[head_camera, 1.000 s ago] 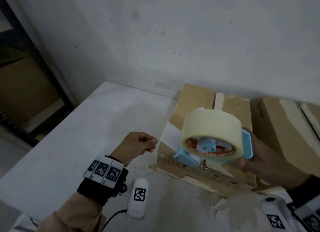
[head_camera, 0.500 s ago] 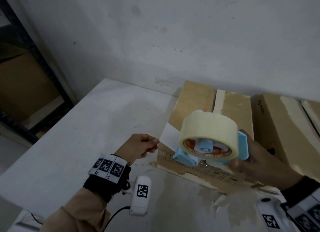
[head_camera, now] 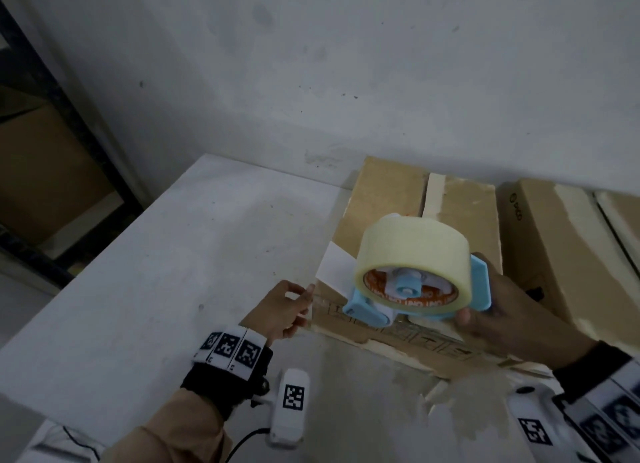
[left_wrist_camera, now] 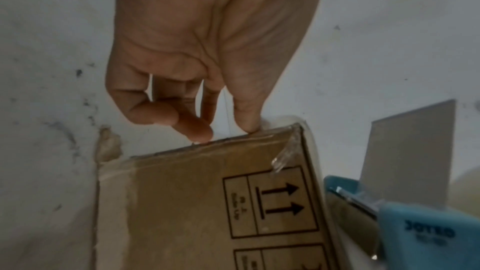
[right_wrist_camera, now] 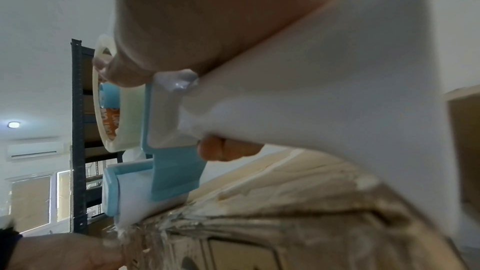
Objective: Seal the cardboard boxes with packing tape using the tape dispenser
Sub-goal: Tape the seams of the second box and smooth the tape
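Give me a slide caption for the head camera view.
Right hand holds tape dispenser over a cardboard box; left hand pinches the tape end.

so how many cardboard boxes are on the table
3 show. One lies under the tape dispenser, a second is beside it on the right, and a third is cut off by the right edge; more may be hidden.
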`<action>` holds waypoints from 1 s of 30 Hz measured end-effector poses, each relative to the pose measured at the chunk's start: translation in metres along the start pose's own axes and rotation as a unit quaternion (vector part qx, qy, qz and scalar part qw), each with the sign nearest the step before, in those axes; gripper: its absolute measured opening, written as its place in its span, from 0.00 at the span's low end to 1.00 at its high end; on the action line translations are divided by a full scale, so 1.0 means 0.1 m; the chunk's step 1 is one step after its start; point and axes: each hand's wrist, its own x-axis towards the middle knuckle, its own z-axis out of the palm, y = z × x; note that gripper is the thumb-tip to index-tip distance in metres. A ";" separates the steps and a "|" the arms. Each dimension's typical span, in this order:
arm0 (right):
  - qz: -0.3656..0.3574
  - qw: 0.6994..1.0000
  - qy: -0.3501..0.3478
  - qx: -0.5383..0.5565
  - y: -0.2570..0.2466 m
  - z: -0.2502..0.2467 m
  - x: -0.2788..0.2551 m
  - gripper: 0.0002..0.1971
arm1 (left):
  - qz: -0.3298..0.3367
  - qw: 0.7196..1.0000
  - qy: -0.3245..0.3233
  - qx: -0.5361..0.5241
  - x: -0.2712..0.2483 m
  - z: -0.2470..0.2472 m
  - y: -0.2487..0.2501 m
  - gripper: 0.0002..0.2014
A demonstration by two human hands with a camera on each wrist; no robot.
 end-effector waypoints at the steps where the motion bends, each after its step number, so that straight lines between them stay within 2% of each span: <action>1: 0.002 1.000 0.000 0.002 0.00 0.00 0.00 0.33 | 0.025 0.999 0.019 0.028 0.02 -0.02 0.01 0.07; 3: 0.003 1.000 0.002 0.003 -0.01 0.00 0.01 0.33 | 0.090 0.992 0.056 0.074 -0.01 -0.05 0.06 0.10; 5: 0.003 1.000 0.005 -0.002 0.00 0.00 0.00 0.33 | 0.148 0.984 0.047 0.088 -0.13 -0.01 0.11 0.16; 7: 0.003 1.000 0.004 -0.011 -0.01 0.00 0.00 0.36 | 0.197 0.972 0.034 0.123 -0.28 0.07 0.11 0.16; 9: 0.002 1.000 0.001 -0.014 -0.02 0.00 0.01 0.41 | 0.228 0.958 0.062 0.162 -0.32 0.12 0.06 0.21; 13: 0.015 1.000 -0.001 -0.014 -0.09 0.06 0.05 0.47 | 0.241 0.956 0.099 0.137 -0.20 0.10 0.04 0.16; 14: 0.024 1.000 0.001 -0.008 -0.12 0.09 0.08 0.46 | 0.242 0.955 0.102 0.134 -0.16 0.07 0.07 0.15; 16: 0.033 0.999 0.000 0.003 -0.21 0.20 0.16 0.37 | 0.241 0.952 0.114 0.149 -0.07 -0.03 0.14 0.15; 18: 0.048 0.999 -0.014 -0.001 -0.31 0.31 0.25 0.29 | 0.246 0.945 0.132 0.170 0.02 -0.12 0.23 0.20; 20: 0.061 0.998 -0.010 -0.012 -0.34 0.38 0.32 0.28 | 0.240 0.941 0.151 0.185 0.09 -0.14 0.29 0.17; 25: 0.069 0.997 0.020 -0.029 -0.30 0.44 0.31 0.31 | 0.213 0.949 0.168 0.159 0.10 -0.03 0.24 0.20; 30: 0.066 0.997 0.032 -0.019 -0.27 0.45 0.23 0.25 | 0.237 0.942 0.159 0.178 0.09 -0.03 0.24 0.15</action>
